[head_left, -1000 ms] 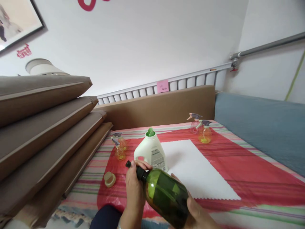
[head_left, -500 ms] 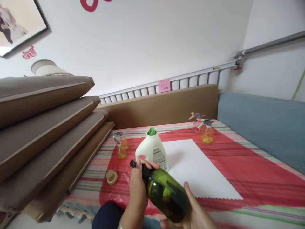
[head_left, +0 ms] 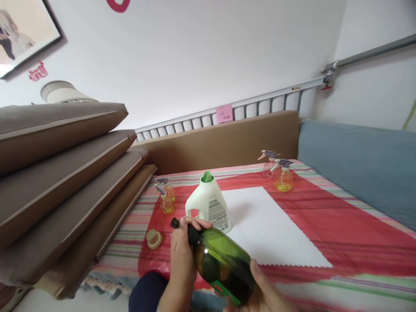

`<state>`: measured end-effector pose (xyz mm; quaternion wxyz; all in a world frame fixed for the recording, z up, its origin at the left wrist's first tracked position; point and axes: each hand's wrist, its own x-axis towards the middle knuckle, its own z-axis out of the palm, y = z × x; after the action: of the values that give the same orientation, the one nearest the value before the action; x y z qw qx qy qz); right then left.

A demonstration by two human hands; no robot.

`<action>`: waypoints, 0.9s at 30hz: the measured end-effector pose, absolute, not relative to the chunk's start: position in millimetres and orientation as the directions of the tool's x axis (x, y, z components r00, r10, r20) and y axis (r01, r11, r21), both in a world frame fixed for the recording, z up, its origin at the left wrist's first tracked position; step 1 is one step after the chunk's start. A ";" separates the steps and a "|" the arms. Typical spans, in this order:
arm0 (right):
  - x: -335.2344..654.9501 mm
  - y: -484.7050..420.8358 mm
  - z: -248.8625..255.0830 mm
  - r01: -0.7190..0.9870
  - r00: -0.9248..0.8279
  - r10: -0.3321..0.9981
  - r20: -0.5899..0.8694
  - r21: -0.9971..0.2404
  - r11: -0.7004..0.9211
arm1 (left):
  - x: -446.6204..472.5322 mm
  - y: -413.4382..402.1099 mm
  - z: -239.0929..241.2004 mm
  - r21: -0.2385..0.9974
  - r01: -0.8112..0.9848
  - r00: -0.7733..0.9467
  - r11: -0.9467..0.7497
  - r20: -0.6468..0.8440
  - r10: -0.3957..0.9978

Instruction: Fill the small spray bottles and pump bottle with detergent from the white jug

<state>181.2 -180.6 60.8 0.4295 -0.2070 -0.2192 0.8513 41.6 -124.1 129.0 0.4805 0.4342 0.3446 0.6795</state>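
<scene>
A dark green bottle [head_left: 221, 262] lies tilted in both my hands above the near edge of the red sheet [head_left: 341, 234]. My left hand [head_left: 182, 255] is closed around its black pump neck, with fingers over the top. My right hand [head_left: 264, 290] cups the bottle's base from below, fingers wrapped round it. Just behind stands a white detergent jug [head_left: 208, 206] with an open green spout.
A beige cap [head_left: 153, 238] lies left of my left hand. Two small spray bottles [head_left: 165, 197] stand at the back left and two more spray bottles [head_left: 279, 173] at the back right. A white sheet [head_left: 269, 225] covers the middle. Stacked brown cushions [head_left: 65, 173] rise at the left.
The green bottle has turned a little in my hands, and a label strip now shows near its base. Both hands keep their hold.
</scene>
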 end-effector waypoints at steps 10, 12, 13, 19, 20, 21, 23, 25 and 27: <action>180.6 -180.9 62.3 -0.684 -0.332 0.943 -0.030 -0.681 -0.262 | 40.7 -123.9 121.3 0.857 -0.410 -0.189 -0.311 0.254 0.949; 182.5 -182.6 66.3 -0.649 -0.335 0.940 -0.058 -0.709 -0.275 | 40.9 -123.6 121.5 0.867 -0.383 -0.207 -0.319 0.256 0.944; 183.3 -182.8 68.0 -0.632 -0.353 0.933 -0.073 -0.717 -0.295 | 41.0 -123.6 122.0 0.870 -0.372 -0.217 -0.323 0.257 0.942; 179.0 -176.2 64.2 -0.598 -0.272 0.961 -0.044 -0.775 -0.204 | 39.4 -124.3 123.9 0.864 -0.380 -0.251 -0.330 0.247 0.936; 176.1 -174.9 61.8 -0.606 -0.238 0.971 -0.029 -0.777 -0.172 | 39.0 -124.1 123.2 0.857 -0.394 -0.244 -0.331 0.250 0.937; 172.7 -174.0 59.3 -0.623 -0.197 0.980 -0.009 -0.771 -0.132 | 38.7 -123.8 122.2 0.850 -0.408 -0.234 -0.333 0.255 0.938; 166.0 -173.6 55.2 -0.666 -0.110 0.993 0.031 -0.744 -0.051 | 38.5 -123.0 120.0 0.839 -0.430 -0.216 -0.334 0.264 0.940; 162.0 -175.0 53.5 -0.680 -0.060 0.997 0.040 -0.733 -0.011 | 38.7 -122.6 118.5 0.834 -0.440 -0.206 -0.332 0.266 0.942; 162.3 -177.3 54.9 -0.676 -0.058 0.998 0.034 -0.737 -0.014 | 38.8 -122.8 117.9 0.835 -0.440 -0.210 -0.330 0.262 0.942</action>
<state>162.3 -177.3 54.9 0.6331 -0.2653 -0.3037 0.6608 38.8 -122.8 117.9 0.4857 0.3990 0.3149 0.7112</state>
